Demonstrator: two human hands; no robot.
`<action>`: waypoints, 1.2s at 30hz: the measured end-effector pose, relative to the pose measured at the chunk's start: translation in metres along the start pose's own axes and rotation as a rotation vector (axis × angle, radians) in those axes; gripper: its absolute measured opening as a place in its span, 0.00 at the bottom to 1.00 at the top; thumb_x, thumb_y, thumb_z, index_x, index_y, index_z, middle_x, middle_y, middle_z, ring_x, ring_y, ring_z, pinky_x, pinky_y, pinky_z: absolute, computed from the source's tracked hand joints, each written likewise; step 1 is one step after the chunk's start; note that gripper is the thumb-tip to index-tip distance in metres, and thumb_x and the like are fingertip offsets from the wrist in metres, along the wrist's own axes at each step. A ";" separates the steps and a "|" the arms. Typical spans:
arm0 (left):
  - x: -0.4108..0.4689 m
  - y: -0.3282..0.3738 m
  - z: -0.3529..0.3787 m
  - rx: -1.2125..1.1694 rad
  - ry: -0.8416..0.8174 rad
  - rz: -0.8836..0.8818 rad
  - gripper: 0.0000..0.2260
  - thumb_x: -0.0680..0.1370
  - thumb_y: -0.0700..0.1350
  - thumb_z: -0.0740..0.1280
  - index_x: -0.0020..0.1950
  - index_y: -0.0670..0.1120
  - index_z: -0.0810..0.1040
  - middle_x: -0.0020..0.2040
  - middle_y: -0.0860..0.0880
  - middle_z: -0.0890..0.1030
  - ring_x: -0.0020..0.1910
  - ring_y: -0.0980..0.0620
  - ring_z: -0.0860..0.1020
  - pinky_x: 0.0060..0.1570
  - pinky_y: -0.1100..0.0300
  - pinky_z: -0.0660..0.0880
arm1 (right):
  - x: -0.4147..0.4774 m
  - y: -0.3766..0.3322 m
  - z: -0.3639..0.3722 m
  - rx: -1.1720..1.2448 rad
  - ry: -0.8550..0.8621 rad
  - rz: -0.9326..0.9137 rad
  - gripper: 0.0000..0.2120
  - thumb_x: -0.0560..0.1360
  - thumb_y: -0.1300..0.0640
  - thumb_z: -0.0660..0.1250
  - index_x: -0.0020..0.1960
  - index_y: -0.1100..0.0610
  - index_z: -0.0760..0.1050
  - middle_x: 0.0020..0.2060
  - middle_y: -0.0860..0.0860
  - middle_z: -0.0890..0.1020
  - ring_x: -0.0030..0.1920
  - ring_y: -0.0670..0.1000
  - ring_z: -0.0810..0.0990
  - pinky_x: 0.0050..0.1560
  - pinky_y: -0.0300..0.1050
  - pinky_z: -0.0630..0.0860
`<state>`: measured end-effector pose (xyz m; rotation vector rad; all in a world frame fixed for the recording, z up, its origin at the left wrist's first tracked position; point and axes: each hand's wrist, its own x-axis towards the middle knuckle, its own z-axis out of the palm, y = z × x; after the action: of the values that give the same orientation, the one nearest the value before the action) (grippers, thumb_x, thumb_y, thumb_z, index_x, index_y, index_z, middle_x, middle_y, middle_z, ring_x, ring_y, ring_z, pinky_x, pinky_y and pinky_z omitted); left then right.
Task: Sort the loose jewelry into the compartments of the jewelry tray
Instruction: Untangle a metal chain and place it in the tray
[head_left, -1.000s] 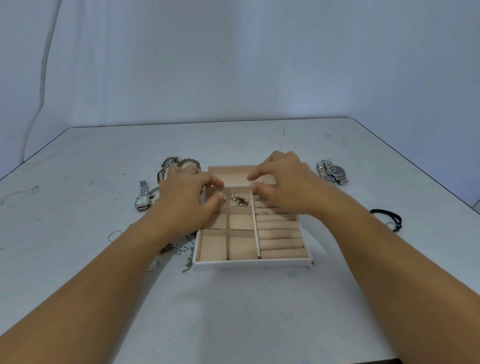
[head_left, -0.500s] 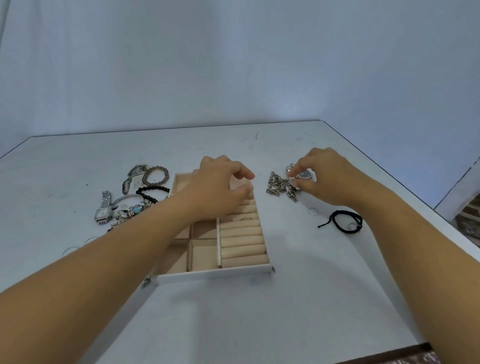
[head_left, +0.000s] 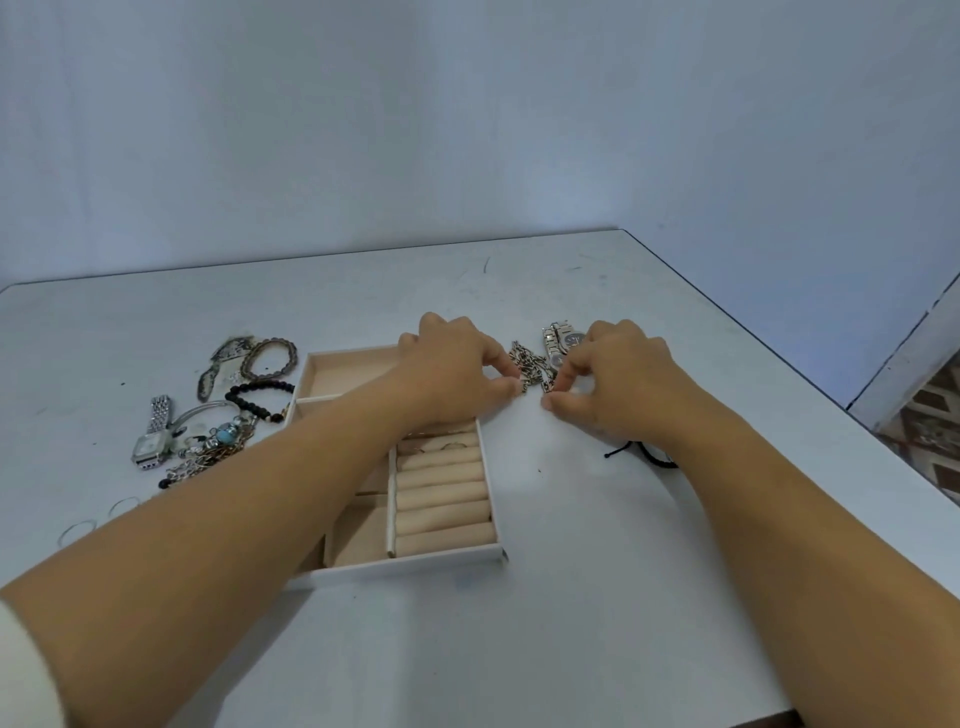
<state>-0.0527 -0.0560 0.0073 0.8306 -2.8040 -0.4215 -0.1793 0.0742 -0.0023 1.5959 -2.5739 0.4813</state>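
Observation:
A white jewelry tray (head_left: 415, 561) with beige compartments and ring rolls lies on the table, partly under my left forearm. Right of its far corner lies a silver chain (head_left: 530, 366), with a silver watch (head_left: 558, 338) just behind it. My left hand (head_left: 452, 369) reaches over the tray and pinches one end of the chain. My right hand (head_left: 613, 384) pinches the chain's other end close by. Left of the tray lies a heap of loose jewelry: a silver watch (head_left: 153, 434), a black bead bracelet (head_left: 260, 397), a brown bead bracelet (head_left: 270, 358) and a turquoise piece (head_left: 226, 434).
A black cord bracelet (head_left: 649, 454) lies under my right wrist. Thin clear rings (head_left: 78, 530) sit near the left edge. The white table (head_left: 571, 597) ends at the right, where a floor drop shows. A plain wall stands behind.
The view has swung left to right. My left hand left the tray's compartments and crossed to the chain. My right hand moved from the watch to the chain's end.

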 end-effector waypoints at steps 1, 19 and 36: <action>0.000 0.001 0.000 0.026 0.001 -0.010 0.10 0.72 0.63 0.66 0.48 0.61 0.81 0.53 0.53 0.74 0.61 0.47 0.64 0.56 0.51 0.62 | 0.000 -0.002 0.000 -0.007 -0.012 -0.002 0.08 0.70 0.41 0.68 0.42 0.44 0.78 0.44 0.45 0.71 0.52 0.49 0.68 0.54 0.49 0.65; -0.011 -0.002 -0.006 -0.080 0.128 0.004 0.04 0.79 0.54 0.61 0.46 0.56 0.72 0.44 0.59 0.73 0.58 0.50 0.66 0.52 0.54 0.58 | -0.006 -0.003 0.007 0.060 -0.061 -0.026 0.02 0.73 0.53 0.63 0.42 0.50 0.73 0.46 0.47 0.70 0.51 0.51 0.67 0.51 0.45 0.60; -0.022 -0.008 -0.017 -0.333 0.235 0.212 0.05 0.79 0.50 0.64 0.43 0.59 0.72 0.44 0.63 0.77 0.55 0.56 0.72 0.61 0.50 0.63 | 0.006 -0.023 0.020 0.247 0.056 -0.028 0.11 0.71 0.39 0.67 0.52 0.38 0.76 0.62 0.44 0.67 0.64 0.50 0.60 0.56 0.45 0.53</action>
<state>-0.0260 -0.0539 0.0185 0.4716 -2.4758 -0.6814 -0.1595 0.0533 -0.0145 1.6593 -2.5290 0.8583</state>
